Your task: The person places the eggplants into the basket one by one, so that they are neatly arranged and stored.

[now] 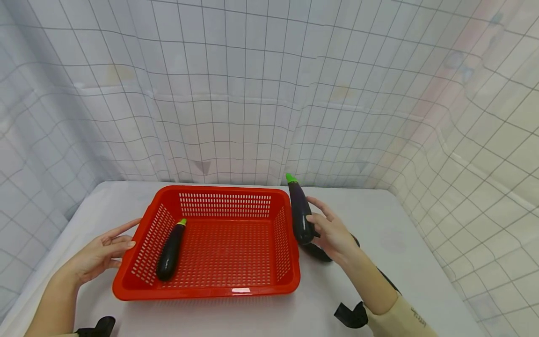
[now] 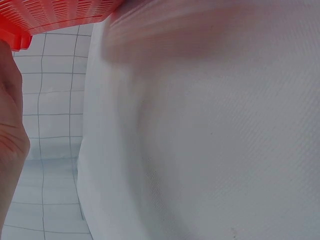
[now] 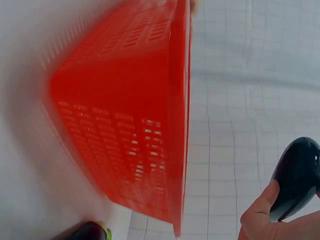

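Note:
A red plastic basket (image 1: 206, 292) with slotted walls stands on the white table. Inside it, toward the left, lies one dark purple eggplant (image 1: 170, 252) with a green tip. My left hand (image 1: 98, 255) holds the basket's left rim, its thumb on the edge. Just outside the right rim, my right hand (image 1: 332, 234) grips a second eggplant (image 1: 300, 210), green end pointing up and away. The right wrist view shows the rounded end of this held eggplant (image 3: 297, 175) by the thumb. Below the right hand another eggplant (image 1: 317, 252) rests on the table, partly hidden.
More dark shapes (image 1: 387, 279) show beside the right forearm, mostly covered by it. The white table (image 1: 404, 234) extends right of the basket. Hanging white grid-patterned sheets (image 1: 236, 117) enclose the back and sides. A black mount (image 1: 353, 314) sits at the right wrist.

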### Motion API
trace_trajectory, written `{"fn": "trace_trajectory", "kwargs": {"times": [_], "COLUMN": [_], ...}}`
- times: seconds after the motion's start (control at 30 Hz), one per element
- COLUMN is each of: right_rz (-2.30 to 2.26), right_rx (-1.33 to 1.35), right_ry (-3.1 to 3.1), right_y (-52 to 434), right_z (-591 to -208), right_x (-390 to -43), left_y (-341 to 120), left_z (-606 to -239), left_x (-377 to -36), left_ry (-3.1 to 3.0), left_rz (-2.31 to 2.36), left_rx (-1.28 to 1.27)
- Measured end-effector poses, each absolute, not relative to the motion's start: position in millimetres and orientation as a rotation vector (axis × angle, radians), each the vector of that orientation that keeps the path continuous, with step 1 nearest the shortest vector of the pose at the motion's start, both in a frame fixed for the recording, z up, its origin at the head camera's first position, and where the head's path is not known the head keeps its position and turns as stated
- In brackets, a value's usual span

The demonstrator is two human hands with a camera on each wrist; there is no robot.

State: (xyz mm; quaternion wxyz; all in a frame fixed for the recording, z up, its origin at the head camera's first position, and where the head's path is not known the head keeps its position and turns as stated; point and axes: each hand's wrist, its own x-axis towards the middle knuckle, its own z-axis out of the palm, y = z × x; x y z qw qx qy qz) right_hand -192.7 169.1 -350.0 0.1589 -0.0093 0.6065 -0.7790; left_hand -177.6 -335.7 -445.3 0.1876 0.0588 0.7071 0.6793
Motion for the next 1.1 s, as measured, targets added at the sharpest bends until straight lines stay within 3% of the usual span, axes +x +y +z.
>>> {"fn": "trace_trajectory", "kwargs": {"times": [1.1], "right_rz": [-2.265], "right_rx": [0.064], "right_ry": [1.639], "right_y": [21], "right_z": [-348], "right_x": [-184], "left_y": [-336], "left_z": [-444], "left_x": [-177], "left_ry": [1.979], "left_rz": [1.937], "left_rx": [0.19]}}
